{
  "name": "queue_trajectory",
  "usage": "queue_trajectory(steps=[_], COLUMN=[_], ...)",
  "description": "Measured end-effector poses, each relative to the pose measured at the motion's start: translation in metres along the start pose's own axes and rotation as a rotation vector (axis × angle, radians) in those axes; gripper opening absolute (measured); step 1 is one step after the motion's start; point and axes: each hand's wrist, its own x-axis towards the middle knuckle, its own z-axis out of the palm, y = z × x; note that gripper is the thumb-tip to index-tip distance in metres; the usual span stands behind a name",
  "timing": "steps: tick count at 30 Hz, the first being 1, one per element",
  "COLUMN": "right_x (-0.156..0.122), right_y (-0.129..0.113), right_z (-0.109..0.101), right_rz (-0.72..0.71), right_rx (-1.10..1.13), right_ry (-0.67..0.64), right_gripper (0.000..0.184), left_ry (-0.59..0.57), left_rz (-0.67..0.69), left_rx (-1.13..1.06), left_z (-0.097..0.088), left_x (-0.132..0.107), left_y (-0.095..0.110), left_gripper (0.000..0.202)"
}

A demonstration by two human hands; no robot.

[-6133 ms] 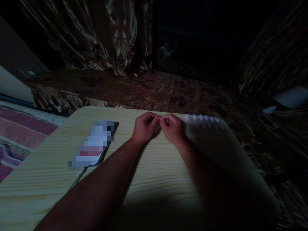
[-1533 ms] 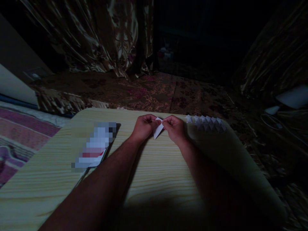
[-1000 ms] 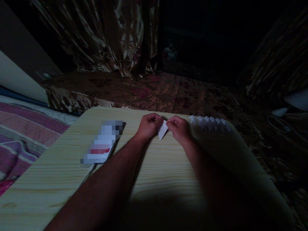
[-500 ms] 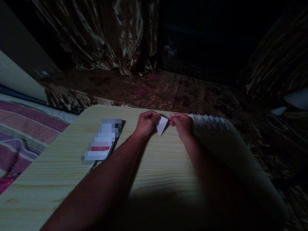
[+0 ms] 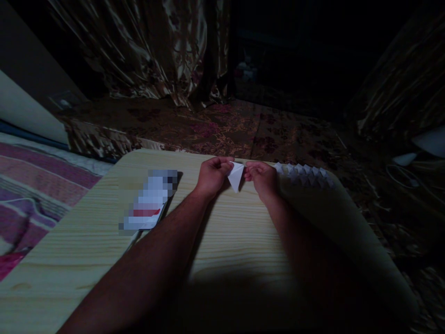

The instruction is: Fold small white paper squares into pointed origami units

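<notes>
A small white folded paper [image 5: 236, 176], shaped like a triangle with its point down, hangs above the far part of the table. My left hand [image 5: 212, 176] pinches its left upper corner between thumb and fingers. At the paper's right upper corner are the fingertips of my right hand [image 5: 261, 178], closed in a pinch; the exact contact is too dark to see clearly. Just right of that hand, several folded white paper pieces [image 5: 306, 175] stand in rows near the table's far right corner.
On the pale wooden table [image 5: 236, 236], a phone-like device [image 5: 149, 199] with a pixelated face lies left of my left forearm, a cable running from it. A striped bed cover [image 5: 31, 185] is at the left. Patterned cloth [image 5: 215, 127] and curtains lie beyond the table.
The folded paper has shifted slightly right and up and turned a little, its point now farther right. My left hand keeps its pinch; my right hand has barely moved.
</notes>
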Motion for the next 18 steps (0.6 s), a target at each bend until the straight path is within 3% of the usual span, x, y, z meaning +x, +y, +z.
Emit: queue_trajectory(steps=[6,11,18], right_x=[-0.007,-0.011,-0.009], right_y=[-0.010,-0.013,-0.006], right_z=[0.000,0.001,0.002], right_rz=[-0.020,-0.061,-0.093], right_rx=[-0.038,-0.106,-0.114], right_ry=[-0.079,-0.158,-0.118], right_gripper=[0.040,0.030,0.018], left_ry=[-0.048,-0.122,-0.167], left_rz=[-0.027,-0.005,0.029], left_rx=[0.078,0.121,0.229], left_z=[0.001,0.003,0.004], left_x=[-0.003,-0.006,-0.005], left_y=[-0.001,0.000,0.002], left_gripper=[0.036,0.030,0.029])
